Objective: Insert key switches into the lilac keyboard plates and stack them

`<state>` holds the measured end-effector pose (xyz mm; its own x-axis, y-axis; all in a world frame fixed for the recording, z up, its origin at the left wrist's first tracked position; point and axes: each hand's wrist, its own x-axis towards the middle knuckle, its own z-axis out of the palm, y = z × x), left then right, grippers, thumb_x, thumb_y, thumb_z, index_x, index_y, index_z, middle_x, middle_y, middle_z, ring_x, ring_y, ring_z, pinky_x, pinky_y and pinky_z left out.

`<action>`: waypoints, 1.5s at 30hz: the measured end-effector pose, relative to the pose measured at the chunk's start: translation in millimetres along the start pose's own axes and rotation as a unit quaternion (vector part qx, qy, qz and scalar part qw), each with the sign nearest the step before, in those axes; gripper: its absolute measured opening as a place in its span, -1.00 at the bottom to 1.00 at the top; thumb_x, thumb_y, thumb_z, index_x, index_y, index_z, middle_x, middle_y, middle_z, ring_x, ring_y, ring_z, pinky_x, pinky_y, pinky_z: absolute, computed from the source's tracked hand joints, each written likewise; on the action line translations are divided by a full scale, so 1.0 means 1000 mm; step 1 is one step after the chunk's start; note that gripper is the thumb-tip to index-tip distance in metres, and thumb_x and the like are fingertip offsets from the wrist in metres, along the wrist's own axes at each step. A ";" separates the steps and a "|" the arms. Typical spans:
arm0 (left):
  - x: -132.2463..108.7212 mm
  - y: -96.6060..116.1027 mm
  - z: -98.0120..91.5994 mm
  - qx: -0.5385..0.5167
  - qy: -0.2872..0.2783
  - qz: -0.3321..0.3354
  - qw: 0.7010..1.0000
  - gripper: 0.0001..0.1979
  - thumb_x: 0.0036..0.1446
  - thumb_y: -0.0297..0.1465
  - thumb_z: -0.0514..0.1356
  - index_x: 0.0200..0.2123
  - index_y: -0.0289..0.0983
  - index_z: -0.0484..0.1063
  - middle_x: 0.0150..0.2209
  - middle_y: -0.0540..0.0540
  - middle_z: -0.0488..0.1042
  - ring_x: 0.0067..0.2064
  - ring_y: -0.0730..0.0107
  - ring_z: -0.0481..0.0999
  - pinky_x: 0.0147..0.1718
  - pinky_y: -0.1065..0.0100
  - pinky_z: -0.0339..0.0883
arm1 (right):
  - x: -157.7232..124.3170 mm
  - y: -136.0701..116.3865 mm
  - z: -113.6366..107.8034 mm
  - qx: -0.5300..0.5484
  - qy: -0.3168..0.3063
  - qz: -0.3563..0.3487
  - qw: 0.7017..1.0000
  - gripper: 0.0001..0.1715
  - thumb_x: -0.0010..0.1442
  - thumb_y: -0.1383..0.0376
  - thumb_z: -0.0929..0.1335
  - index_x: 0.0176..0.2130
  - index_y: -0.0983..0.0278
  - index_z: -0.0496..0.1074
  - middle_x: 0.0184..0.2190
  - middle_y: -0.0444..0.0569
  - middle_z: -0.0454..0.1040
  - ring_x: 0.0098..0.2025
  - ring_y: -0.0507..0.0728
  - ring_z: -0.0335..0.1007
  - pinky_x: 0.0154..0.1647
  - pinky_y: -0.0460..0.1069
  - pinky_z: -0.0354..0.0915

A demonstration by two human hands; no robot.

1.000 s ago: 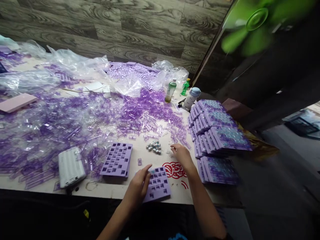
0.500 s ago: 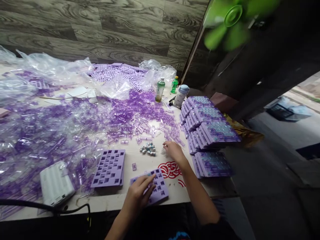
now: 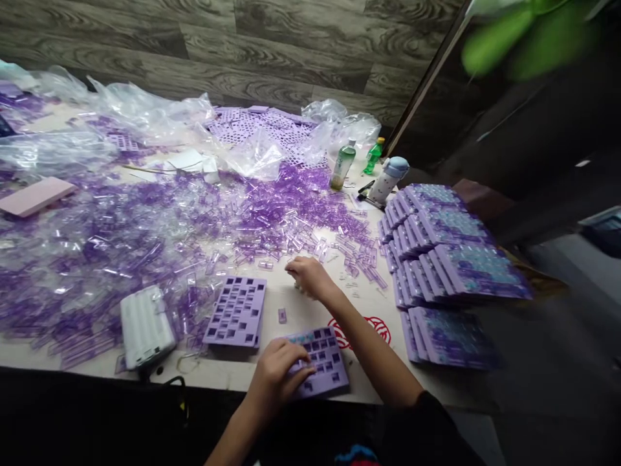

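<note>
Along the front of the desk (image 3: pixel 228 382), the left hand (image 3: pixel 279 375) lay curled on a lilac keyboard plate (image 3: pixel 330 375); the right hand (image 3: pixel 308 277), half-closed, showed no clear hold.

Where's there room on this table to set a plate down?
Best spot: the tabletop between the red print and the stacked plates. A narrower strip runs between the loose plate and the plate under your left hand. The left and middle are crowded with clear purple pieces.

Left hand (image 3: pixel 279 378) low, right hand (image 3: pixel 308 277) forward
</note>
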<state>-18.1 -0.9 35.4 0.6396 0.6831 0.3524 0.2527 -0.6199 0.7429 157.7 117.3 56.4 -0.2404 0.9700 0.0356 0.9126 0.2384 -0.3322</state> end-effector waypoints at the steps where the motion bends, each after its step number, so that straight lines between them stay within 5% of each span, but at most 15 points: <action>1: -0.001 -0.001 -0.001 0.003 0.002 0.000 1.000 -0.93 0.09 -0.41 0.20 -0.33 -0.25 0.36 -0.36 -0.07 0.48 -0.30 0.32 0.43 -0.30 0.28 0.31 | 0.013 -0.007 0.005 0.006 -0.004 -0.032 0.999 -0.81 0.25 0.37 0.29 -0.19 0.23 0.48 -0.26 -0.05 0.47 -0.21 0.07 0.36 -0.19 -0.10 0.17; 6: -0.007 -0.005 -0.008 0.000 0.036 -0.026 0.999 -0.89 0.12 -0.46 0.16 -0.24 -0.26 0.35 -0.34 -0.07 0.48 -0.26 0.34 0.44 -0.26 0.31 0.33 | 0.063 -0.033 0.027 0.014 -0.026 -0.133 0.991 -0.74 0.22 0.41 0.32 -0.08 0.22 0.44 -0.15 -0.02 0.41 -0.20 0.07 0.33 -0.22 -0.09 0.16; 11: -0.013 -0.008 -0.015 -0.010 0.064 -0.053 0.996 -0.72 0.16 -0.48 0.10 -0.04 -0.26 0.31 -0.20 -0.15 0.44 -0.18 0.35 0.45 -0.18 0.32 0.36 | 0.077 -0.032 0.032 0.005 -0.054 -0.147 0.988 -0.84 0.15 0.41 0.37 -0.22 0.26 0.51 -0.25 0.00 0.42 -0.24 0.12 0.34 -0.25 -0.05 0.16; 19: -0.015 -0.011 -0.011 -0.023 0.080 -0.130 0.988 -0.70 0.22 -0.42 0.00 0.03 -0.28 0.25 -0.28 -0.11 0.42 -0.27 0.38 0.43 -0.23 0.31 0.36 | 0.044 -0.005 0.015 0.036 -0.069 -0.091 0.993 -0.83 0.11 0.42 0.40 -0.23 0.29 0.51 -0.26 -0.01 0.45 -0.29 0.09 0.37 -0.28 -0.08 0.20; 26: -0.009 -0.009 -0.008 -0.027 0.072 -0.118 0.990 -0.78 0.21 -0.41 0.01 -0.11 -0.26 0.35 -0.20 -0.14 0.47 -0.14 0.32 0.44 -0.16 0.30 0.34 | -0.004 0.026 -0.008 0.079 -0.028 -0.053 0.995 -0.84 0.20 0.44 0.32 -0.22 0.31 0.49 -0.30 -0.04 0.46 -0.28 0.03 0.36 -0.24 -0.12 0.22; 34: -0.002 -0.001 -0.002 -0.046 0.106 -0.139 0.983 -0.74 0.18 -0.43 0.05 -0.06 -0.25 0.34 -0.16 -0.14 0.40 -0.13 0.33 0.41 -0.13 0.28 0.31 | -0.032 0.013 0.015 -0.016 0.032 -0.032 0.999 -0.87 0.13 0.34 0.39 -0.24 0.31 0.47 -0.21 0.08 0.38 -0.09 0.23 0.20 -0.06 0.07 0.15; 38: -0.002 0.004 -0.009 -0.160 0.132 -0.242 0.948 -0.76 0.15 -0.37 0.05 -0.13 -0.26 0.37 -0.21 -0.12 0.39 -0.21 0.35 0.40 -0.19 0.31 0.30 | -0.034 0.007 0.016 0.010 0.060 -0.023 0.998 -0.94 0.13 0.39 0.37 -0.30 0.31 0.44 -0.18 0.08 0.37 -0.06 0.21 0.19 -0.02 0.06 0.16; 42: 0.003 0.003 -0.018 -0.331 0.125 -0.369 0.859 -0.74 0.12 -0.27 0.05 -0.23 -0.31 0.38 -0.55 0.04 0.26 -0.47 0.48 0.30 -0.43 0.43 0.21 | -0.060 -0.009 0.000 0.214 0.080 -0.044 0.973 -0.86 0.12 0.42 0.36 -0.25 0.28 0.37 -0.33 -0.07 0.41 -0.26 0.08 0.31 -0.19 -0.05 0.25; 45: 0.012 0.006 -0.019 -0.352 0.090 -0.379 0.851 -0.66 0.08 -0.15 0.10 -0.26 -0.31 0.39 -0.55 0.06 0.25 -0.51 0.52 0.22 -0.51 0.47 0.11 | -0.090 -0.030 -0.012 0.302 0.039 -0.093 0.948 -0.91 0.15 0.38 0.33 -0.26 0.26 0.36 -0.37 -0.09 0.40 -0.34 0.05 0.32 -0.28 -0.07 0.27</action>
<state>-23.1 10.7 54.9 0.3499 0.8709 -0.3452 0.0050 0.3667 0.9303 156.1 23.3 73.9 -0.3319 0.9199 0.2087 0.4954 0.3582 -0.7914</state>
